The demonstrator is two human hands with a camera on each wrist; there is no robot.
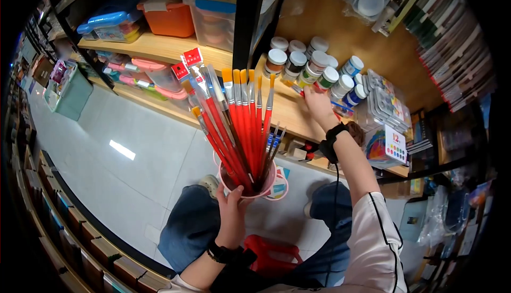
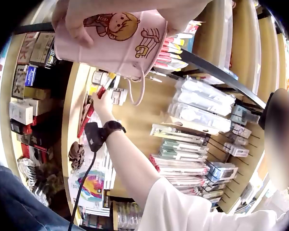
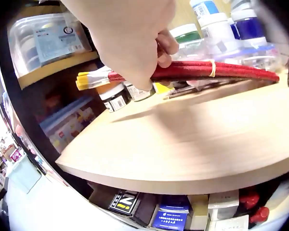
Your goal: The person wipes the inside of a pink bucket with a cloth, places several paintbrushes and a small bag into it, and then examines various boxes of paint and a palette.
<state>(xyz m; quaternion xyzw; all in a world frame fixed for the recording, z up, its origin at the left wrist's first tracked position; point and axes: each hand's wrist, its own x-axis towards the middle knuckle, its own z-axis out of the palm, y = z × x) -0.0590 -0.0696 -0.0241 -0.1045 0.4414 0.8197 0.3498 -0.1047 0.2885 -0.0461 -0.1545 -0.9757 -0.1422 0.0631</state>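
Observation:
My left hand (image 1: 232, 221) grips a pink bucket (image 2: 98, 54) with a cartoon print and a loop handle. Many red-handled paintbrushes (image 1: 246, 128) stand in it, bristles up, some with red tags. Over the wooden shelf, my right hand (image 1: 318, 105) holds a bundle of red paintbrushes (image 3: 192, 70) with yellow bristles. A rubber band (image 3: 213, 68) ties their handles, and the bundle lies sideways, casting a shadow on the board. Paint jars (image 1: 318, 62) with white lids stand just behind that hand. Thin dark brushes (image 3: 183, 91) lie beyond the bundle.
The shelf board (image 3: 183, 139) has a rounded front edge, with small boxes (image 3: 171, 219) beneath it. A paint set box (image 1: 393, 144) and stacked palettes (image 1: 384, 101) stand to the right. Plastic storage boxes (image 1: 167, 18) fill the left shelves. A red stool (image 1: 269, 255) is below me.

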